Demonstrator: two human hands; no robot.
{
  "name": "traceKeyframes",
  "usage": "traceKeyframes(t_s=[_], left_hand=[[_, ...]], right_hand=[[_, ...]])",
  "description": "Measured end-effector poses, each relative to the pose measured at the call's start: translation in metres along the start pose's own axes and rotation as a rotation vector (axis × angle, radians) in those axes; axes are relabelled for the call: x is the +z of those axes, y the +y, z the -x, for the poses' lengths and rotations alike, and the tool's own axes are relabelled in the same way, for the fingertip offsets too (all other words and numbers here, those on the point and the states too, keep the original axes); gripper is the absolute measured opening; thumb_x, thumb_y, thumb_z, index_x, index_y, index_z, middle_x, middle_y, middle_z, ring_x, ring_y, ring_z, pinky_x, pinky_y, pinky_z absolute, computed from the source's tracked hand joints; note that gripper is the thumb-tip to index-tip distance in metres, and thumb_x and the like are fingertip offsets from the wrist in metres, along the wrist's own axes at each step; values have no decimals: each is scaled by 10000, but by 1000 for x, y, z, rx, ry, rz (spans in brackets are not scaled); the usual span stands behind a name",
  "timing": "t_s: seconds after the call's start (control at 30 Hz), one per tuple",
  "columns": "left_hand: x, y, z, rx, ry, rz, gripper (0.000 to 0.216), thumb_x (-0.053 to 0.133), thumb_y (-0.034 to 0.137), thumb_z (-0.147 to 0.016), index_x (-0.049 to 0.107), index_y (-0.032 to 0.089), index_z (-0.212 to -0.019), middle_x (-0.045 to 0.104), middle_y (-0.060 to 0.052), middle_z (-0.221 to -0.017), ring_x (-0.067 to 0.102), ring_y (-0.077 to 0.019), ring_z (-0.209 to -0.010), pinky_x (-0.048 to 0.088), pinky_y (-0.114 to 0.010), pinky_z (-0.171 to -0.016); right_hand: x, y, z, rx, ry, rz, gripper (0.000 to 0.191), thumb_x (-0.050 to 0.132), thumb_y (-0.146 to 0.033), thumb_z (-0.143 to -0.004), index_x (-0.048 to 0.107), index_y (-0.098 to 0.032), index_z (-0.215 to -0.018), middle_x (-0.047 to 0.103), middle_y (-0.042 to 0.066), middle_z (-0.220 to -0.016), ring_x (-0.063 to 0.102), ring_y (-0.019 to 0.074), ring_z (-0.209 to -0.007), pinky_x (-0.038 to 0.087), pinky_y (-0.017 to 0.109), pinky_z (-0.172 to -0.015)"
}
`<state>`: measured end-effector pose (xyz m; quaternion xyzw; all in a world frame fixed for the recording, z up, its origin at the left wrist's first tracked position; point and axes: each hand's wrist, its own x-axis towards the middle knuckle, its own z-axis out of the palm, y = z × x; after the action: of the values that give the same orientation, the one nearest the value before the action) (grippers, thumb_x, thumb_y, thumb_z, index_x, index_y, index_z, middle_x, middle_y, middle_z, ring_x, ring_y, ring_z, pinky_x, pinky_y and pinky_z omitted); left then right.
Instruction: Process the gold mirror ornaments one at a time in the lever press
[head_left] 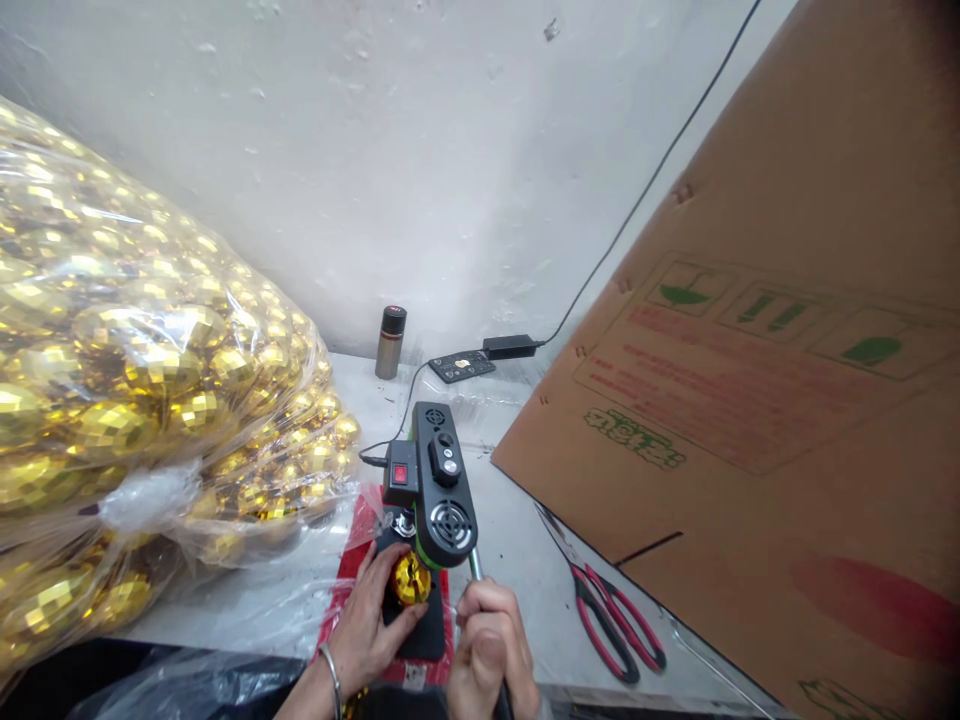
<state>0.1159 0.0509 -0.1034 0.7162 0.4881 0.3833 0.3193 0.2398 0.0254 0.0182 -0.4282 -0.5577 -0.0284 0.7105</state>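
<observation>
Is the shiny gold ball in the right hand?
No, the left hand holds the gold ball while the right hand grips the lever.

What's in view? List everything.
Machine: 1, black, centre
Lever: 1, silver, machine's right
Held ball: 1, gold, at machine
Bagged balls: many, gold, in clear plastic, left
Sheet: 1, red, under machine
Flask: 1, silver, black lid, near wall
Slab: 1, black, beside flask
Adapter: 1, black, beside slab
Cables: 2, dark, wall and machine
Carton: 1, brown, right
Scissors: 1, red-black, beside carton
Tabletop: 1, pale, underneath
Wall: 1, whitish, behind
Bracelet: 1, silver, left wrist
Left hand: 1, around held ball
Right hand: 1, gripping lever
</observation>
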Motion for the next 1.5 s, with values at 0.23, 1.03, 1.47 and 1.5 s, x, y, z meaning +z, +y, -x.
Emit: traceKeyframes(t_s=[0.23, 1.03, 1.47, 1.5], left_hand=[[4, -4, 2, -45, 43, -15, 597, 733, 434, -875, 617, 203, -1413, 671, -176, -1443, 511, -415, -1456, 445, -661, -1179], [3, 1, -1, -61, 8, 6, 597, 721, 416, -867, 612, 185, -1406, 658, -188, -1458, 498, -425, -1463, 394, -687, -1206], [-1, 7, -4, -64, -28, 27, 593, 707, 410, -874, 592, 171, -1405, 641, -208, -1471, 509, -416, -1457, 365, -698, -1219], [0, 7, -5, -57, -16, 26, 586, 714, 404, -868, 597, 179, -1397, 648, -205, -1463, 526, -413, -1444, 368, -699, -1216]], right_hand=[[-1, 1, 0, 5, -20, 14, 417, 363, -259, -1078, 423, -221, -668, 501, -46, -707, 479, 93, -616, 417, 248, -651], [0, 4, 1, -30, 2, 35, 439, 371, -262, -1081, 432, -221, -648, 508, -44, -686, 458, 99, -585, 473, 273, -746], [6, 15, 11, -59, 67, -12, 432, 374, -255, -1081, 442, -220, -656, 506, -58, -707, 472, 89, -593, 481, 268, -900], [7, 16, 13, -68, 67, -16, 430, 370, -250, -1080, 440, -218, -656, 508, -56, -717, 477, 87, -597, 479, 269, -886]])
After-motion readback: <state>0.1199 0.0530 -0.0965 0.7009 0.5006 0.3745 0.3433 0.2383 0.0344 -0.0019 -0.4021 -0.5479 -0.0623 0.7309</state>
